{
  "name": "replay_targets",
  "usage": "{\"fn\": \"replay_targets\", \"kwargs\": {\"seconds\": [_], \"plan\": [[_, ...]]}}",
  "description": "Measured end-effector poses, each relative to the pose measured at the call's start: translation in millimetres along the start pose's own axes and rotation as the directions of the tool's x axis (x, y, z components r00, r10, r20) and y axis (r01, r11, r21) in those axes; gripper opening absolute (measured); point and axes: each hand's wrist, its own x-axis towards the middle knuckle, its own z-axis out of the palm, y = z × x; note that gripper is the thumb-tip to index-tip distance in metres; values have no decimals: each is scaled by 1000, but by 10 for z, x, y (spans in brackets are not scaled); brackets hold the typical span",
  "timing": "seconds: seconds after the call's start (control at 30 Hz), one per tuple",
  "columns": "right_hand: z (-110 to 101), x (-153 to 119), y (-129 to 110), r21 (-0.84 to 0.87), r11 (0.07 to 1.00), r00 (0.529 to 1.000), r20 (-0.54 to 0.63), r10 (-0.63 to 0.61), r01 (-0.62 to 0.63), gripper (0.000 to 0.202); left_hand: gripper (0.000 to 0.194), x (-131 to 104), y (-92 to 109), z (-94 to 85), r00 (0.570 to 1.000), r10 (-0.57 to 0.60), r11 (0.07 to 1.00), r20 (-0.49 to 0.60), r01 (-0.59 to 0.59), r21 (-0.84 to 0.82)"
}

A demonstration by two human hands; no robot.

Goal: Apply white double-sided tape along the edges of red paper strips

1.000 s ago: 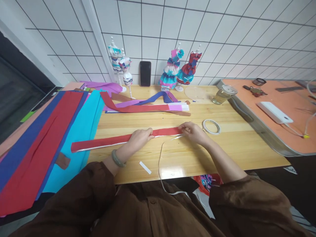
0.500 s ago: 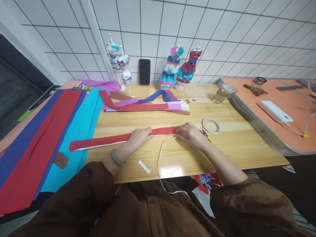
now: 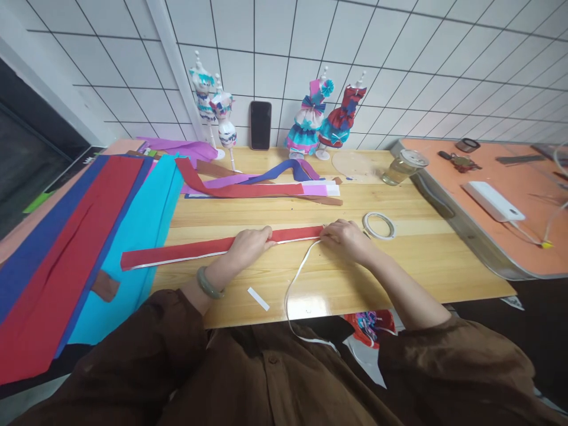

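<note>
A long red strip [image 3: 177, 251] of crepe-like material lies across the wooden table, a narrow white band along its near edge. My left hand [image 3: 254, 245] is closed over the strip right of its middle, thumb and fingers pinching the near edge. At the strip's right end my right hand [image 3: 344, 239] is closed, its fingertips pressed together on the corner. From those fingertips a thin white ribbon-like strip [image 3: 293, 281] curves down over the table edge onto my lap. Whether the ribbon is joined to the red strip is hidden by the fingers. Near my left wrist lies a short white piece [image 3: 258, 299].
A tape roll [image 3: 379, 225] lies beside my right hand. Behind are coloured strips [image 3: 266, 190], small dressed mannequins [image 3: 306, 121], a phone [image 3: 260, 125] and a lidded glass cup [image 3: 404, 167]. Large coloured sheets [image 3: 128, 236] cover the left; an orange-topped surface [image 3: 479, 168] adjoins at right.
The thin white ribbon's upper part has swung up and right, now running into my right fingertips. My right hand has moved slightly right, covering the scissors more. My left hand keeps its hold.
</note>
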Motion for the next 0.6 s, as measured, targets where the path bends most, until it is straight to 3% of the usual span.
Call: {"fn": "replay_targets", "kwargs": {"seconds": [0.37, 0.6], "plan": [[35, 21, 185, 218, 972, 996, 29, 82, -87, 20, 27, 11, 11, -30, 1000, 2, 999, 13, -1, -39], [-12, -93, 117, 432, 887, 987, 64, 150, -163, 25, 29, 64, 65, -57, 996, -55, 998, 64, 55, 9]]}}
